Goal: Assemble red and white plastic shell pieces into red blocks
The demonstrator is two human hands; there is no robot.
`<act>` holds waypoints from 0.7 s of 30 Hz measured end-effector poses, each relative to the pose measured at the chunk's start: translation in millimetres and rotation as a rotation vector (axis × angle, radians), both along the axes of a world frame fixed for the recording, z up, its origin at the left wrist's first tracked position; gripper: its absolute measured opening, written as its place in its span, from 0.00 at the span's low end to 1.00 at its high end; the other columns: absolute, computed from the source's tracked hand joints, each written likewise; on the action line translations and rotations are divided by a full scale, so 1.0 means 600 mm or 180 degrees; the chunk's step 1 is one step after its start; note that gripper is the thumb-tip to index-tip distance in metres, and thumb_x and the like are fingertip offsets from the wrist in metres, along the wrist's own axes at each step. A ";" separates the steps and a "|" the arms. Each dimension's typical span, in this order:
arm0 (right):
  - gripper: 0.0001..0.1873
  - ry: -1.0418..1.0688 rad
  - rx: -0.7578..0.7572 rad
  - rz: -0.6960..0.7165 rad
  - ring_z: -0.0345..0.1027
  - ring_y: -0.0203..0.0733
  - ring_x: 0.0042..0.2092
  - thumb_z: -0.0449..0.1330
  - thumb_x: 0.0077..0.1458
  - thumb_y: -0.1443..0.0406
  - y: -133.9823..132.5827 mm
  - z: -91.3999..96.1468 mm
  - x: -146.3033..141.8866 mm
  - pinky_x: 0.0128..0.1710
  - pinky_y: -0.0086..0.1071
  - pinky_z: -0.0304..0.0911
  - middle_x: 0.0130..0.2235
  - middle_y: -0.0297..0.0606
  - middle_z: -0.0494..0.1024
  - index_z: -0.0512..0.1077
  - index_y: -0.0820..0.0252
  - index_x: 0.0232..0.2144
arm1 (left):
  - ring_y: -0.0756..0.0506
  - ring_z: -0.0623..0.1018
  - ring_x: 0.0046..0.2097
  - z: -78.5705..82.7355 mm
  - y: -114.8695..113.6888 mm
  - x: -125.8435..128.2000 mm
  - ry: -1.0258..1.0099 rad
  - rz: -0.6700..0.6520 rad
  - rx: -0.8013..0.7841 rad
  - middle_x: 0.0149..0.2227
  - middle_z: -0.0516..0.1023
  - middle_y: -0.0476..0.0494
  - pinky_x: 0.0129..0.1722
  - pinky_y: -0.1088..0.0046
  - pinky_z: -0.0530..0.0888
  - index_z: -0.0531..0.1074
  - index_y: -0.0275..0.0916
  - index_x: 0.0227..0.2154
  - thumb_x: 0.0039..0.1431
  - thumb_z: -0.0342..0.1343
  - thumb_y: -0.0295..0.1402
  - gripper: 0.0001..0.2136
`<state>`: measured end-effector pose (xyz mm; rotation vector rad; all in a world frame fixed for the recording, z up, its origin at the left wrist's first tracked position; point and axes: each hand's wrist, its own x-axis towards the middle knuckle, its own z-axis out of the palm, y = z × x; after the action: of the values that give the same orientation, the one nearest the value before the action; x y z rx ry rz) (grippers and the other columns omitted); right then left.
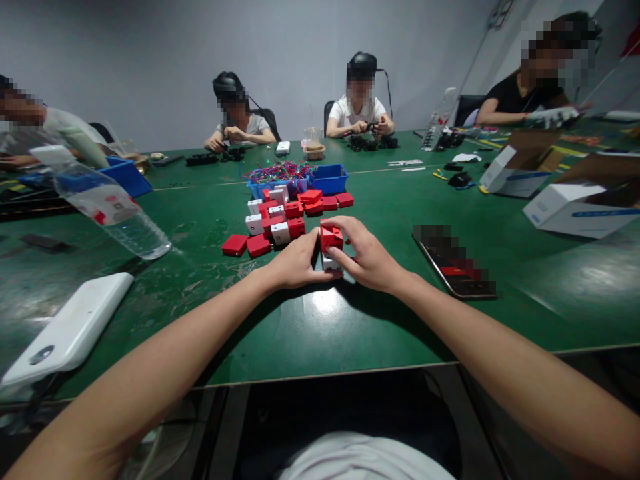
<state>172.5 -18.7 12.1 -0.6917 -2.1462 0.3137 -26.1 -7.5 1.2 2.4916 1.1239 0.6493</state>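
A small red plastic box (pixel 332 237) sits on top of a white box (pixel 330 263) in front of me, just above or on the green table. Curled over the red box from the right, my right hand (pixel 367 257) presses its thumb and fingers on it. My left hand (pixel 299 259) closes along the left side, its thumb reaching under the front of the white box. Whether the two boxes are joined I cannot tell. Just beyond my left hand lies a cluster of red and white boxes (pixel 281 231), some stacked.
Behind the cluster, a blue bin (pixel 280 189) holds tangled coloured wires, beside another blue bin (pixel 330 179). A phone (pixel 455 267) lies to the right, near white cartons (pixel 575 207). Left are a water bottle (pixel 113 207) and a white device (pixel 75 327). Several people sit around the table.
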 end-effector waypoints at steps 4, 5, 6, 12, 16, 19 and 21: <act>0.23 -0.0002 -0.0007 0.0017 0.65 0.52 0.58 0.56 0.60 0.67 0.000 -0.001 0.000 0.58 0.51 0.61 0.55 0.49 0.71 0.63 0.55 0.57 | 0.34 0.76 0.50 -0.001 0.000 0.000 -0.0035 0.0015 -0.0005 0.51 0.74 0.36 0.52 0.52 0.73 0.63 0.38 0.52 0.50 0.63 0.51 0.32; 0.23 0.0004 0.0003 0.0019 0.65 0.52 0.58 0.56 0.60 0.67 0.000 -0.001 0.000 0.58 0.51 0.61 0.55 0.49 0.71 0.63 0.55 0.57 | 0.34 0.76 0.50 -0.001 0.000 0.000 -0.0047 0.0017 0.0000 0.50 0.74 0.36 0.52 0.52 0.73 0.63 0.38 0.52 0.50 0.63 0.52 0.32; 0.22 0.0010 0.0014 0.0018 0.65 0.52 0.58 0.56 0.60 0.67 0.000 -0.001 0.000 0.58 0.51 0.61 0.55 0.49 0.71 0.64 0.56 0.57 | 0.34 0.77 0.50 -0.001 0.000 0.000 -0.0052 0.0014 0.0008 0.50 0.74 0.36 0.51 0.51 0.73 0.63 0.38 0.52 0.50 0.63 0.52 0.32; 0.22 -0.0008 0.0020 -0.0010 0.65 0.51 0.58 0.56 0.60 0.67 0.000 -0.001 0.000 0.58 0.51 0.61 0.55 0.48 0.71 0.64 0.54 0.57 | 0.34 0.77 0.49 0.000 -0.001 0.001 -0.0062 0.0026 0.0032 0.49 0.75 0.37 0.51 0.51 0.74 0.64 0.39 0.51 0.50 0.63 0.51 0.31; 0.22 -0.0001 0.0042 0.0007 0.66 0.52 0.57 0.57 0.59 0.66 0.002 -0.001 0.000 0.58 0.51 0.61 0.55 0.48 0.72 0.65 0.55 0.56 | 0.33 0.77 0.49 0.002 -0.001 0.000 -0.0014 0.0016 0.0024 0.49 0.75 0.36 0.50 0.51 0.74 0.64 0.39 0.50 0.50 0.63 0.51 0.30; 0.21 0.0019 0.0032 0.0010 0.66 0.51 0.57 0.57 0.59 0.67 0.002 0.000 0.001 0.58 0.51 0.62 0.55 0.48 0.73 0.65 0.55 0.55 | 0.33 0.77 0.50 0.000 0.000 -0.001 -0.0010 0.0016 0.0021 0.49 0.75 0.36 0.51 0.51 0.74 0.64 0.39 0.51 0.51 0.63 0.52 0.31; 0.21 0.0034 -0.0008 0.0011 0.66 0.51 0.57 0.57 0.59 0.67 0.002 0.000 0.001 0.57 0.50 0.62 0.55 0.48 0.72 0.65 0.55 0.55 | 0.33 0.77 0.50 -0.001 0.000 -0.002 -0.0015 0.0021 0.0027 0.49 0.75 0.36 0.50 0.51 0.74 0.64 0.39 0.51 0.50 0.63 0.53 0.31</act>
<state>172.9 -17.6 12.2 -0.6863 -2.1376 0.3214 -27.1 -7.2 0.7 2.4933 1.1306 0.6627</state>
